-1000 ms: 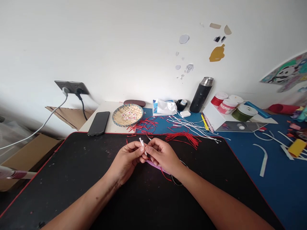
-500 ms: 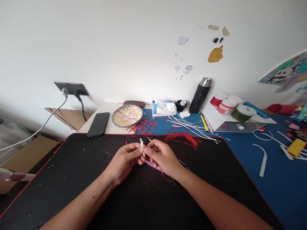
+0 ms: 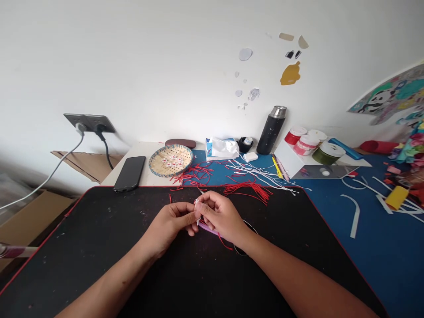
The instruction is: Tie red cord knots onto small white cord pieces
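Observation:
A small white piece (image 3: 198, 204) is pinched between the fingertips of my left hand (image 3: 172, 223) and my right hand (image 3: 220, 216), which touch each other over the black mat (image 3: 149, 282). Fingers hide most of the piece. Just under my right hand lie a pink-purple tool (image 3: 208, 228) and a red cord (image 3: 225, 244). The pointed tip of something grey shows behind my right fingers. A thin loop (image 3: 251, 226) lies beside my right wrist.
Behind the mat are a woven basket (image 3: 170, 160), a phone (image 3: 130, 173), red cords (image 3: 250, 190), white cords (image 3: 261, 173), a tissue pack (image 3: 221, 149) and a black flask (image 3: 271, 130). Spools (image 3: 328, 152) stand on a white box at the right.
My right fingertips have moved up onto the top of the white piece, which now shows less. The whole view has shifted slightly.

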The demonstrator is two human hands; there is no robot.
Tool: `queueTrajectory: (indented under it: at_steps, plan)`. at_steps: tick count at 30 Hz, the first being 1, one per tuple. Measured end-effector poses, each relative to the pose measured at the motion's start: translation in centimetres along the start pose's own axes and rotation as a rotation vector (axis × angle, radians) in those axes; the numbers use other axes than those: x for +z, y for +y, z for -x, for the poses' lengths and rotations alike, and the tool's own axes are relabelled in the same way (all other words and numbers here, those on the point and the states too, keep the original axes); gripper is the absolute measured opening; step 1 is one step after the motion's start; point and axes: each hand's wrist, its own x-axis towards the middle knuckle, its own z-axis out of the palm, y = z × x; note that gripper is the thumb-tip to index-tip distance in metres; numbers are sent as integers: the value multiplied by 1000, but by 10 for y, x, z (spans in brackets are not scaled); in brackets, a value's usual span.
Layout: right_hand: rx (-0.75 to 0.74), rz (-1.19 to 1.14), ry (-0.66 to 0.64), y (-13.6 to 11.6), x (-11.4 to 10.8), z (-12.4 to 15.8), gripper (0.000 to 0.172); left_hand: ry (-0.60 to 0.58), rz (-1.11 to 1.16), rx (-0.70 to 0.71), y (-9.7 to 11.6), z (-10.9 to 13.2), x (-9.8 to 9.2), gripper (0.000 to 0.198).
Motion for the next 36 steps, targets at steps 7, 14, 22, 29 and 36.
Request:
queueTrajectory:
  at_steps: [7, 14, 22, 29, 36]
  plan:
    - [25, -4, 22, -2, -1, -1, 33, 0, -119, 19, 4, 0, 1, 35]
    - [11, 9, 67, -1, -1, 0, 30, -27, -99, -4, 1, -1, 0, 32]
    - [25, -81, -4, -4, -1, -1, 36, -108, 162, -136, -4, -1, -3, 30]
    - [65, -161, -2, -2, 0, 0, 35, -121, 198, -170, -4, -1, -3, 31]
    - [97, -219, 11, -3, 3, 0, 38, -149, 231, -163, -7, -1, 0, 29]
